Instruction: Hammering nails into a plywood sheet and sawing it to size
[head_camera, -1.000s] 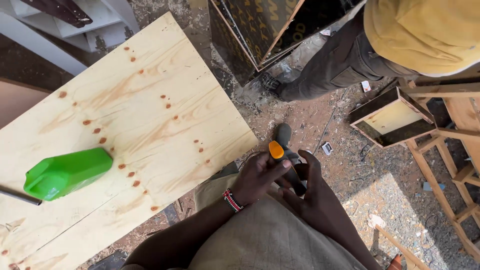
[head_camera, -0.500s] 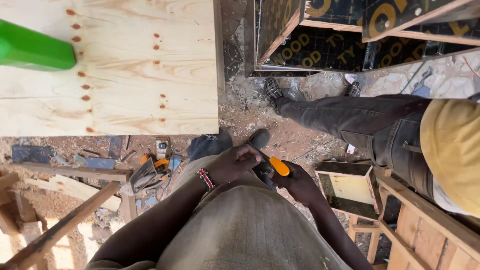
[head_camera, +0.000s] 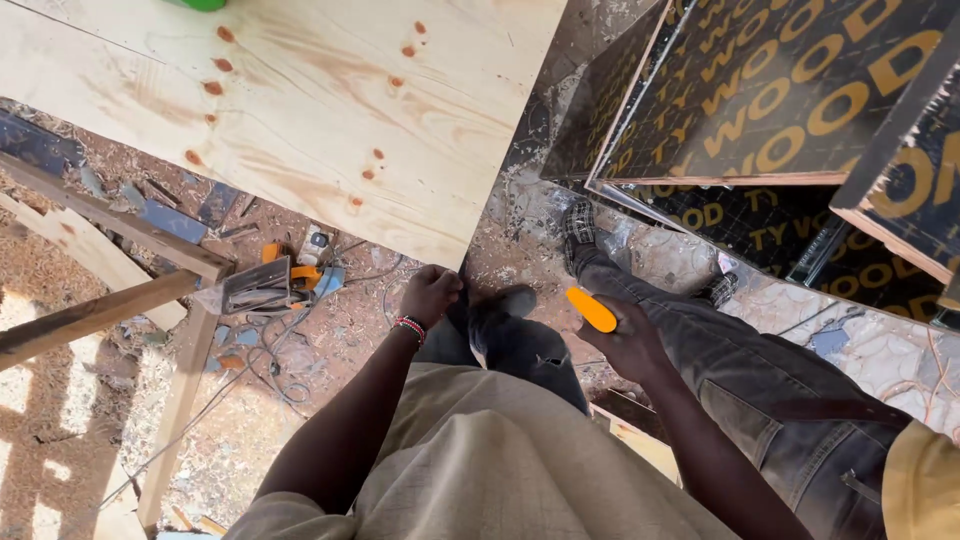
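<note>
floor (head_camera: 330, 340): sawdust, sunlit | plywood sheet (head_camera: 300, 90): pale, knotted | black panels (head_camera: 780, 90) right | timber frame (head_camera: 110, 290) left

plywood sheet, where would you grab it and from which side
Grip the plywood sheet at its near corner, where two bare edges meet just above the left hand. Come from below and in front: that corner overhangs the wooden trestle, so fingers can likely curl under it. The right hand holds an orange tool, so it looks less free.

orange tool handle (head_camera: 591, 309); pale knotted plywood (head_camera: 330, 110).
</note>
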